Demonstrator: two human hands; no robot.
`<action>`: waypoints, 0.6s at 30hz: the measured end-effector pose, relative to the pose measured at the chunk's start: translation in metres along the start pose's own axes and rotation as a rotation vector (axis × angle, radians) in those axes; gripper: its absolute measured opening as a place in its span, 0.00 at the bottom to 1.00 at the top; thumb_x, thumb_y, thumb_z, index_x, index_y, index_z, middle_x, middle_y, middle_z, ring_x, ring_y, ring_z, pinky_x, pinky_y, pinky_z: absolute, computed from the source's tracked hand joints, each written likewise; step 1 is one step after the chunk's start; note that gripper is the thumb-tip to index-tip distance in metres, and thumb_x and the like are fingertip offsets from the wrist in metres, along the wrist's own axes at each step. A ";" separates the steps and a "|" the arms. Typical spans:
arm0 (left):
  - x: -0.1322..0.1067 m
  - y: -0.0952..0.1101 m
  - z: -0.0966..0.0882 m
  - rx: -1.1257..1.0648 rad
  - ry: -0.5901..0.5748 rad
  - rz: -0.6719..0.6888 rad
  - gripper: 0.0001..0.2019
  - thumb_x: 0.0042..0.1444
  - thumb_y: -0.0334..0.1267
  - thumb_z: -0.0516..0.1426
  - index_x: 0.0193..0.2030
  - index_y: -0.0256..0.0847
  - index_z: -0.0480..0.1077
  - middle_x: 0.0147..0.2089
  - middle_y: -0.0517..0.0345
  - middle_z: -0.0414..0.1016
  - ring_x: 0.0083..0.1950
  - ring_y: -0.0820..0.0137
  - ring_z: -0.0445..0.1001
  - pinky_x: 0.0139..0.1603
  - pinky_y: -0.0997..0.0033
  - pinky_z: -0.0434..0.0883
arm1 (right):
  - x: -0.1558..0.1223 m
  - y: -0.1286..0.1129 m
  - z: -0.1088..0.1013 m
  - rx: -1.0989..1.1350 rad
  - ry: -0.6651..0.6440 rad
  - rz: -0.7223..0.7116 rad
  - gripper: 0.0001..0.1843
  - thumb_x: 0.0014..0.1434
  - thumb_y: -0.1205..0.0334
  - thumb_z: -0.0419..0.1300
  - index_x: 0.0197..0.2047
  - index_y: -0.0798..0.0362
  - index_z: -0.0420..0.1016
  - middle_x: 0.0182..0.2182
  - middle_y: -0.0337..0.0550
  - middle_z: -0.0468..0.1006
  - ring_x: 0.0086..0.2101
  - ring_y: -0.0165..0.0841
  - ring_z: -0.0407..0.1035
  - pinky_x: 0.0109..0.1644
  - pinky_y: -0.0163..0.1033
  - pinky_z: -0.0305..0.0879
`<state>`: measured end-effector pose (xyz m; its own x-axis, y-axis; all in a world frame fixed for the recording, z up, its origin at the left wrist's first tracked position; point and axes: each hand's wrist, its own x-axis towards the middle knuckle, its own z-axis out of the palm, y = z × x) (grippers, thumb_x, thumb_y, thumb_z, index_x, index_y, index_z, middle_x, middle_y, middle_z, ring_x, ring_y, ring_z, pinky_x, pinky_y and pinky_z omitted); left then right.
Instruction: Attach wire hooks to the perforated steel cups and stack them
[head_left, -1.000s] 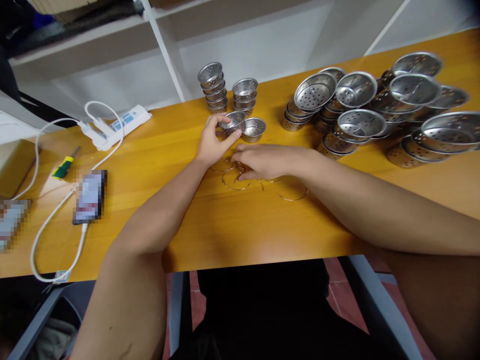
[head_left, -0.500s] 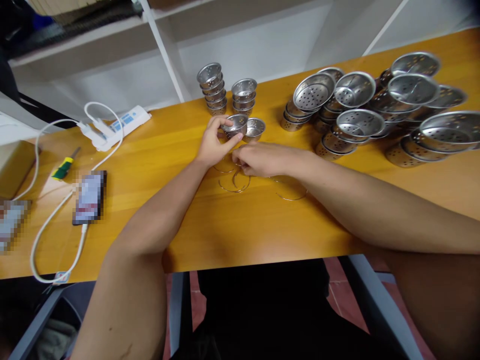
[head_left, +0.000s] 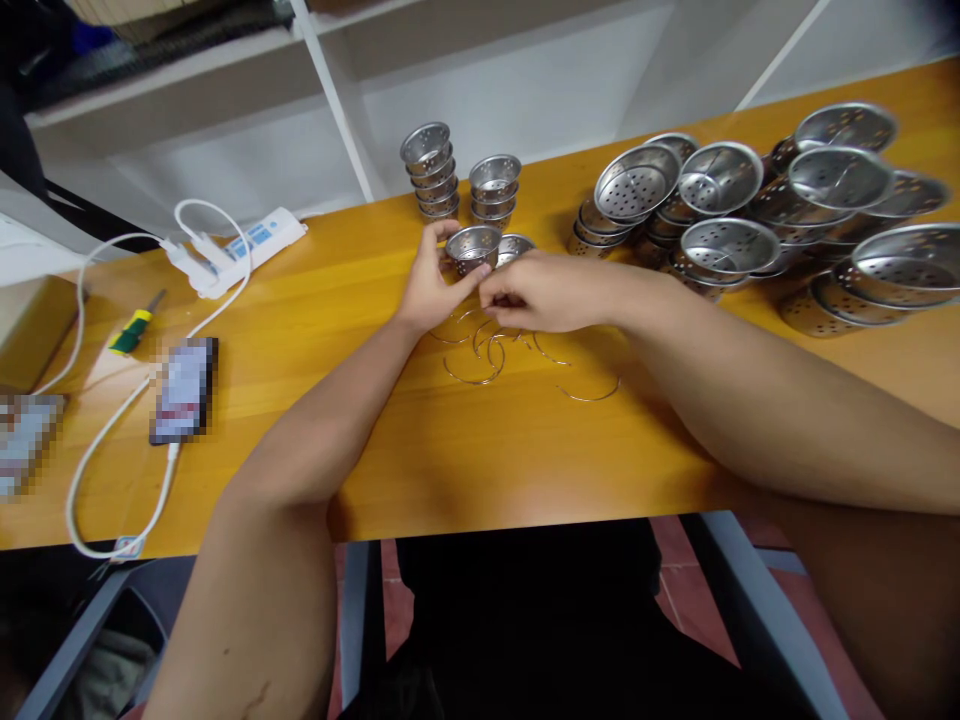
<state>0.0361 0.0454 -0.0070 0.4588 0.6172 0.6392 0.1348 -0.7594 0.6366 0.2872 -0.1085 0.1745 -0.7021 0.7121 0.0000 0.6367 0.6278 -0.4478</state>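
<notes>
My left hand (head_left: 431,280) grips a small perforated metal cup (head_left: 471,248) by its side, thumb in front and fingers behind. Close against it on the right stands another metal cup (head_left: 515,246), partly covered by my right hand (head_left: 532,292). The fingers of that hand are curled together in a pinch beside the held cup; what they hold, if anything, is hidden. Below both hands, several thin curved wires (head_left: 489,372) lie loose on the table, and a single curved wire (head_left: 592,398) rests a little apart to the right.
Two stacks of small cups, a taller stack (head_left: 427,170) and a shorter stack (head_left: 495,190), stand behind my hands. Stacks of larger perforated cups (head_left: 720,180) fill the right. On the left are a power strip (head_left: 266,240), a screwdriver (head_left: 135,330), a phone (head_left: 184,390) and white cables.
My right hand has lifted away from the wires and moved up and slightly right, towards the cups. More of the wires now show. My left hand keeps its hold on the cup.
</notes>
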 end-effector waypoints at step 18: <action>0.002 0.012 0.004 0.021 -0.021 -0.059 0.54 0.80 0.72 0.71 0.97 0.65 0.46 0.90 0.38 0.69 0.93 0.41 0.75 0.95 0.28 0.78 | -0.015 0.005 -0.019 0.482 0.391 0.053 0.25 0.80 0.32 0.78 0.47 0.45 0.85 0.37 0.47 0.90 0.36 0.43 0.80 0.49 0.53 0.80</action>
<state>0.0417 0.0363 0.0002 0.4679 0.6570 0.5910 0.1808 -0.7258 0.6637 0.3077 -0.1099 0.1892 -0.4469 0.8581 0.2530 0.3876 0.4406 -0.8097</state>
